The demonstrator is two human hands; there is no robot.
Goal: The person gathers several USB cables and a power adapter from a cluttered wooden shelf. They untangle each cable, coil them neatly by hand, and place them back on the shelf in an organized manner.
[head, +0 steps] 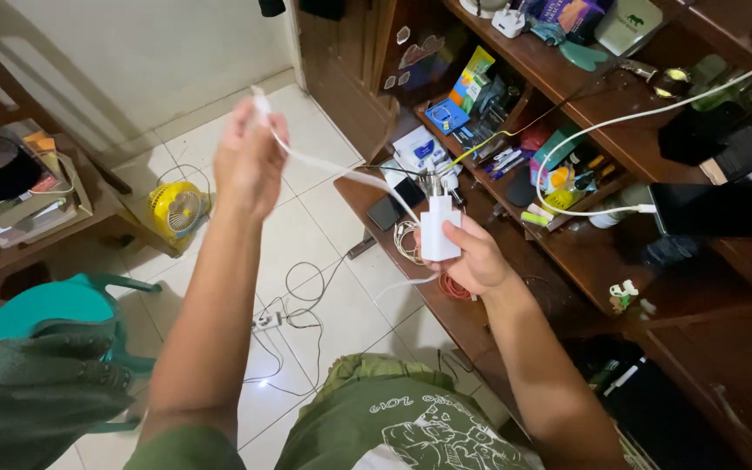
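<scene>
Gripping a white charger block [439, 228], the right hand [472, 257] has its fingers [461, 237] wrapped around the block's lower half, with the metal prongs pointing up and away from the person. A white cable [341, 171] runs from the top of the block up and to the left, where the left hand [250, 157] is raised high with its fingers closed around the cable's far end; a short white tip sticks out above the fist. The cable sags slightly between the two hands, which are held well apart above the white tiled floor [324, 296]. Just beyond the right hand stands a dark wooden bench [585, 252] crowded with small things: a dark phone [714, 209] with another white cord plugged into it, pens, boxes and loose coils of wire. On the floor to the left sits a small yellow fan [177, 209], with thin wires trailing across the tiles. A green plastic chair [54, 305] draped with dark cloth stands at the lower left.
</scene>
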